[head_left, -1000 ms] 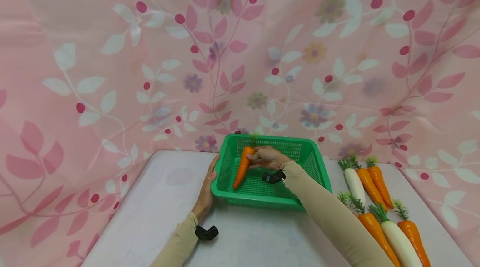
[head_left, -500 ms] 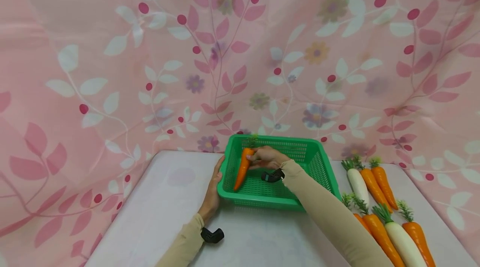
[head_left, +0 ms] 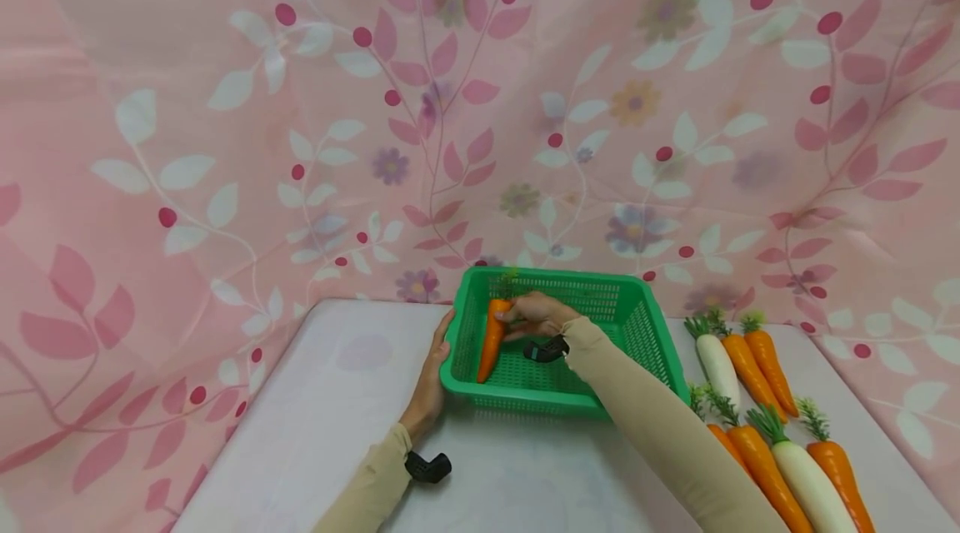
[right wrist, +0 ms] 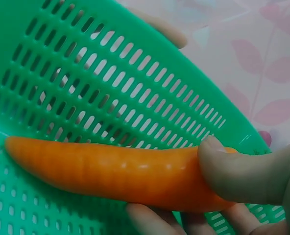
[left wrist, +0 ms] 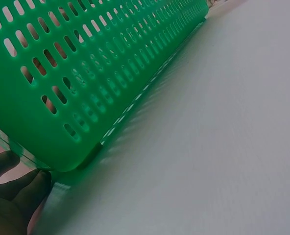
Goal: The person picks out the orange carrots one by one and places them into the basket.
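Note:
A green plastic basket [head_left: 540,400] with slotted walls stands on the table. My right hand [head_left: 536,315] is inside it and grips a carrot [head_left: 491,346] near its leafy top, thumb on one side and fingers beneath. In the right wrist view the carrot [right wrist: 106,169] lies along the basket's wall, its tip close to the floor; contact there is unclear. Against the basket's left side rests my left hand [head_left: 429,383], fingers extended. Dark fingers [left wrist: 32,188] touch the basket's lower corner in the left wrist view.
Several carrots [head_left: 840,475] and white radishes [head_left: 806,483] with green tops lie in two rows right of the basket, partly behind the right sleeve [head_left: 652,425]. A floral pink curtain [head_left: 480,100] hangs behind the white table [head_left: 315,433].
The basket has slid slightly right, with my left hand moving along its side. The carrot in my right hand has shifted a little right and stands a bit steeper.

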`<state>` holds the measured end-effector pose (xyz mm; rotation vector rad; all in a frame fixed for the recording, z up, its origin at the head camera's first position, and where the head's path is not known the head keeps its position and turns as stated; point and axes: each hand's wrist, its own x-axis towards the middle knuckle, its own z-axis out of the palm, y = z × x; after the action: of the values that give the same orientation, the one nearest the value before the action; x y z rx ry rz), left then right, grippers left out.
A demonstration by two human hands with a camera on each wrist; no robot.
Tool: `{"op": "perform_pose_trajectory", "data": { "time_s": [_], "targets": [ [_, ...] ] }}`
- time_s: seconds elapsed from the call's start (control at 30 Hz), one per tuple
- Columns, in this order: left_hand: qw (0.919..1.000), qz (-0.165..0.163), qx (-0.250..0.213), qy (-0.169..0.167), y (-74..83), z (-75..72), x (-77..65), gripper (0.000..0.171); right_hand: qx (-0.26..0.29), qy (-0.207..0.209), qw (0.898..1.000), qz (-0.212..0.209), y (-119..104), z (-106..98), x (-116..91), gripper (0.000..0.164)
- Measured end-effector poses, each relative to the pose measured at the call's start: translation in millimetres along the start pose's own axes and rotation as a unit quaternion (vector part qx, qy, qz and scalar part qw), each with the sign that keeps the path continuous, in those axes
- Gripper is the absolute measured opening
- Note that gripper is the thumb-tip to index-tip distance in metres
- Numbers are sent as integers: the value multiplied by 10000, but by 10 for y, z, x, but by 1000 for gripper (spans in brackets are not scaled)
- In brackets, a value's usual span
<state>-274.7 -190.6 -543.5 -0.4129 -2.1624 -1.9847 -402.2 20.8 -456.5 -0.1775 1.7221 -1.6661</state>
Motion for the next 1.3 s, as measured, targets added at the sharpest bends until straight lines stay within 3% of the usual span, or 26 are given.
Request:
{"op": "perform_pose_trajectory", "data": {
  "time_s": [0.2, 0.37, 0.73, 1.3],
  "targets": [
    [9999, -11, -72, -92, -14, 39, 43, 56, -210, -57, 9997, 148, 19, -33, 1, 56],
    [9999, 16, -98, -138, -44, 59, 43, 56, -536, 103, 9985, 88, 77, -50, -5, 47],
    [9998, 50, 108, -166, -18, 45, 41, 56, -561, -5, 9984, 112, 110, -18, 52, 44],
    [9995, 84, 267, -136, -21, 10, 72, 60, -1160, 382, 9924, 131, 121, 33, 43, 54]
  ]
}}
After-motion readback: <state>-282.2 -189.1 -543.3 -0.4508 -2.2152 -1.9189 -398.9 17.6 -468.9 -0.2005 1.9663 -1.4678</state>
